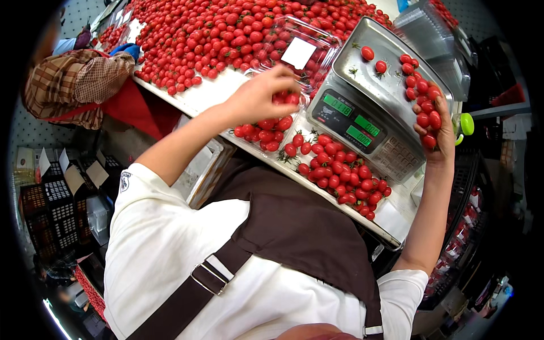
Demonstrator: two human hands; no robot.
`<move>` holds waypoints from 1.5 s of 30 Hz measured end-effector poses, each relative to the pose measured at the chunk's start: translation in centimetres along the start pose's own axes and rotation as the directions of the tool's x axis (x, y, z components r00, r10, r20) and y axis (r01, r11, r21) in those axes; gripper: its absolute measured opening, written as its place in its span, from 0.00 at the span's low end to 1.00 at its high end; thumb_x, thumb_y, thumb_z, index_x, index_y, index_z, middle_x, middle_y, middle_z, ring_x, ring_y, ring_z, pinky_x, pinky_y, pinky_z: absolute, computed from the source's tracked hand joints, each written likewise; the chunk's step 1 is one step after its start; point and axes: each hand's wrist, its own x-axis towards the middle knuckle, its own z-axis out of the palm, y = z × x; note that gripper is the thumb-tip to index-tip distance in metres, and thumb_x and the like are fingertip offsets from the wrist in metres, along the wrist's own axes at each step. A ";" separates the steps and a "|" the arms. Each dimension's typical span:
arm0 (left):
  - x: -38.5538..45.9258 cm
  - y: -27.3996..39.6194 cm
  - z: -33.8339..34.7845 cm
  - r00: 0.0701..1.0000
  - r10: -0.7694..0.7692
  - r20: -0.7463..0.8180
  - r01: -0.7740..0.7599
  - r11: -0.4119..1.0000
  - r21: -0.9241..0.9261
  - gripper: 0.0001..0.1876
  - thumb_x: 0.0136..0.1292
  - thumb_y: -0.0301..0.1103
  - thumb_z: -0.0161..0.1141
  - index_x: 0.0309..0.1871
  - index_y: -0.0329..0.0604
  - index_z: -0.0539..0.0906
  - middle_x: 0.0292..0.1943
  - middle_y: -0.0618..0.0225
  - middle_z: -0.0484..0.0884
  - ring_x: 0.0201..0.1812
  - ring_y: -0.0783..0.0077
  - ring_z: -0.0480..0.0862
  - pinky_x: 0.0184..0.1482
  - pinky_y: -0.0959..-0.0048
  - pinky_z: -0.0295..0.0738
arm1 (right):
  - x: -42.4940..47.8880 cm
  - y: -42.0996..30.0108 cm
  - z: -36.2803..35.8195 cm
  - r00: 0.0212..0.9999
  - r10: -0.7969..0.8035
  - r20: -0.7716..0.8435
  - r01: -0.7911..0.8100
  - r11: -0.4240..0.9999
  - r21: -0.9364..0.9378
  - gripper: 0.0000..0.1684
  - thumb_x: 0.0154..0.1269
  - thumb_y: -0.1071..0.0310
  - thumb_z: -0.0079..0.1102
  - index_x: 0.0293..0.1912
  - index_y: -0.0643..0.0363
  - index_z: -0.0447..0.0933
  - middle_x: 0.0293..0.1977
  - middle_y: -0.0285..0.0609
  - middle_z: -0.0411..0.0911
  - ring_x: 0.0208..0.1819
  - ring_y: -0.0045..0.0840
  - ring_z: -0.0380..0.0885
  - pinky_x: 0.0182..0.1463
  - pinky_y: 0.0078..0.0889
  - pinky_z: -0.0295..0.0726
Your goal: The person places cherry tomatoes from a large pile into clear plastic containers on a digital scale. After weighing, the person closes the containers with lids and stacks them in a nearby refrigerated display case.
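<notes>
My left hand [272, 91], blurred, is over a clear plastic clamshell box [274, 156] part-filled with cherry tomatoes [265, 135]. Its thumb and fingers are apart; red tomatoes show between them, but I cannot tell whether they are held or lie in the box. The hinged lid [323, 46] leans back over the big pile and bears a blank-looking white label [298, 53]. In my right hand [444, 131] are several cherry tomatoes [434, 120], held at the right side of the steel weighing pan [361, 40]. More tomatoes [406, 69] and loose green stems lie on this pan.
The digital scale [323, 102] has lit green displays. A smaller tomato heap [340, 170] lies before it, and a large pile [204, 34] covers the table's far side. Stacked clear boxes [425, 34] and a green-capped bottle [466, 124] are at right. A co-worker [80, 85] is at left.
</notes>
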 end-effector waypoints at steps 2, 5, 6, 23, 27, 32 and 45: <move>-2.5 -1.0 2.0 0.999 0.037 0.028 -0.044 0.955 0.293 0.19 0.58 0.40 0.72 0.52 0.50 0.84 0.60 0.63 0.77 0.57 0.53 0.76 0.59 0.59 0.77 | 0.1 0.6 3.0 0.997 0.034 0.065 -0.034 0.999 0.005 0.27 0.76 0.54 0.59 0.67 0.53 0.70 0.53 0.42 0.77 0.41 0.18 0.79 0.22 0.12 0.72; -3.8 -1.9 3.1 1.000 0.007 0.006 -0.009 0.929 0.370 0.24 0.58 0.42 0.71 0.60 0.56 0.84 0.64 0.64 0.77 0.61 0.50 0.73 0.63 0.57 0.75 | 0.5 2.2 8.3 0.992 0.075 0.098 -0.072 0.997 -0.029 0.26 0.75 0.54 0.60 0.66 0.52 0.71 0.49 0.42 0.78 0.36 0.17 0.79 0.24 0.14 0.76; -4.2 -1.8 2.7 0.999 0.021 -0.027 -0.010 0.934 0.357 0.24 0.59 0.42 0.71 0.60 0.56 0.84 0.65 0.64 0.77 0.61 0.50 0.73 0.63 0.57 0.74 | 1.0 3.1 9.5 0.982 0.107 0.156 -0.101 0.994 -0.047 0.25 0.75 0.54 0.60 0.65 0.52 0.72 0.46 0.41 0.79 0.34 0.17 0.79 0.24 0.14 0.76; -6.0 -6.1 1.6 0.891 -0.203 -0.407 0.057 0.938 -0.343 0.23 0.82 0.42 0.42 0.64 0.34 0.78 0.63 0.52 0.79 0.66 0.53 0.76 0.69 0.61 0.67 | 4.4 18.1 21.2 0.588 -0.223 0.778 0.806 0.077 -0.587 0.25 0.62 0.50 0.68 0.55 0.51 0.82 0.60 0.46 0.75 0.56 0.43 0.76 0.57 0.40 0.81; -5.3 -6.5 2.1 0.919 -0.120 -0.375 0.070 0.987 -0.142 0.23 0.80 0.43 0.46 0.64 0.35 0.78 0.64 0.49 0.78 0.67 0.48 0.74 0.70 0.59 0.66 | 3.2 13.5 18.7 0.660 -0.397 0.638 0.747 0.248 -0.617 0.22 0.62 0.57 0.70 0.54 0.54 0.83 0.58 0.46 0.78 0.58 0.42 0.76 0.61 0.44 0.78; -6.0 -4.7 2.9 0.966 -0.120 -0.229 0.173 0.958 0.228 0.23 0.70 0.40 0.57 0.67 0.48 0.78 0.69 0.56 0.74 0.72 0.51 0.68 0.74 0.51 0.58 | 6.0 5.5 10.6 0.643 -0.537 0.546 0.581 -0.122 -0.805 0.31 0.60 0.59 0.72 0.64 0.49 0.78 0.62 0.49 0.75 0.63 0.45 0.72 0.68 0.46 0.69; -5.5 -3.6 2.5 0.945 -0.170 -0.280 0.218 0.965 0.149 0.25 0.64 0.34 0.64 0.65 0.44 0.78 0.69 0.53 0.73 0.70 0.48 0.71 0.73 0.54 0.61 | 14.8 6.6 5.2 0.761 -0.327 0.561 0.474 -0.311 -0.824 0.21 0.67 0.48 0.64 0.56 0.43 0.79 0.54 0.38 0.78 0.59 0.38 0.75 0.57 0.58 0.74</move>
